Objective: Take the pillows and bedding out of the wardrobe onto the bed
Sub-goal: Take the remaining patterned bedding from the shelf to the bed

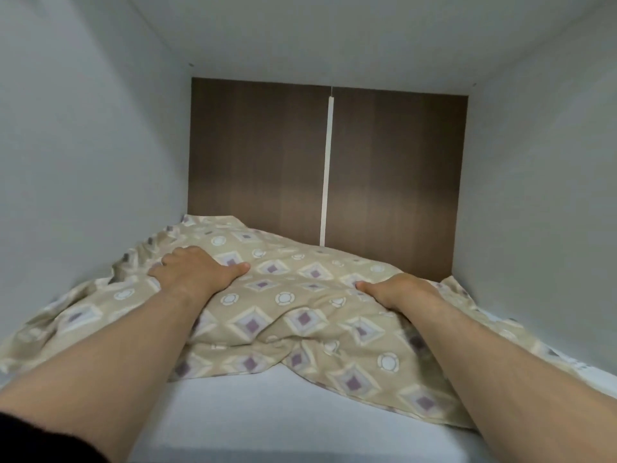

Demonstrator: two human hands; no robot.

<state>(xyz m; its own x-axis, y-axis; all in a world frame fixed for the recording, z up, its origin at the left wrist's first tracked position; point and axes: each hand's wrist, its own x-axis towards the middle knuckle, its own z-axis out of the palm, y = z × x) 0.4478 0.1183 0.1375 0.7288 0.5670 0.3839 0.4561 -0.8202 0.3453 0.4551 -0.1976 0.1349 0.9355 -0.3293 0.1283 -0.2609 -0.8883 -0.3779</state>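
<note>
A beige pillow (287, 295) patterned with purple diamonds and white rings lies on the white wardrobe shelf (273, 406), its loose cover spread towards both side walls. My left hand (197, 267) lies on the pillow's upper left part, fingers curled into the cloth and thumb pointing right. On the pillow's right part rests my right hand (397, 290), its fingers wrapped over the far edge and hidden. Both bare forearms reach into the compartment.
The compartment has white side walls (83, 162), a white top panel and a dark brown wood back panel (260, 155) with a white vertical strip (327, 168). A dark sleeve (40, 442) shows at the bottom left.
</note>
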